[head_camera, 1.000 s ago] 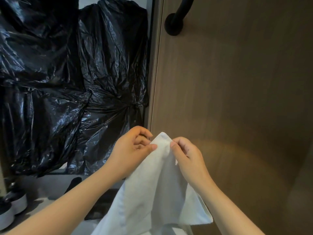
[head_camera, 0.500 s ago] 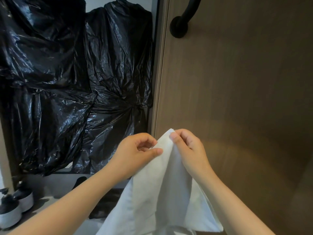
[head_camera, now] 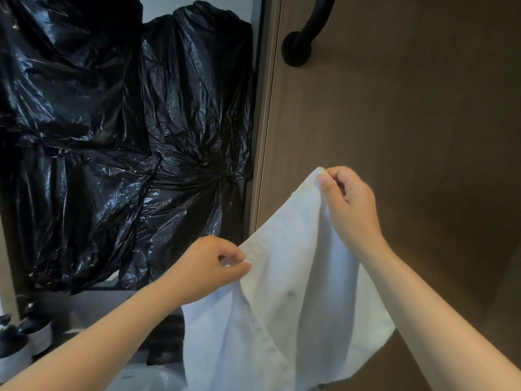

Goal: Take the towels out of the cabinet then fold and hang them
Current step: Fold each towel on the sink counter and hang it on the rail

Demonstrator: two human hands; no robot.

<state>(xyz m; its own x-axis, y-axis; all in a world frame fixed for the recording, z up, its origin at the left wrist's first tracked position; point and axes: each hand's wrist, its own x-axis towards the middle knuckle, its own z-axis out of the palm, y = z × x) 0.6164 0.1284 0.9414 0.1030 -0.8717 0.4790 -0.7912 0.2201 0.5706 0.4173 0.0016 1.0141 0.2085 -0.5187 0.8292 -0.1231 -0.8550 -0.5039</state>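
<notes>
A white towel (head_camera: 284, 300) hangs in front of me, held up by its top edge. My right hand (head_camera: 349, 204) pinches one corner, raised against the brown wooden panel. Lower and to the left, my left hand (head_camera: 211, 266) pinches the same edge between thumb and fingers. The edge runs slanted between the two hands, and the rest of the cloth drapes down out of the frame. A black rail (head_camera: 303, 35) is fixed to the panel at the top.
Crumpled black plastic bags (head_camera: 118, 131) fill the opening on the left, beside the wooden panel (head_camera: 408, 122). At the lower left stand small white containers with dark tops (head_camera: 25, 342) on a pale counter.
My hands were close together at one corner of the towel. They have drawn apart: the right went up and right with the corner, the left slid down and left along the edge.
</notes>
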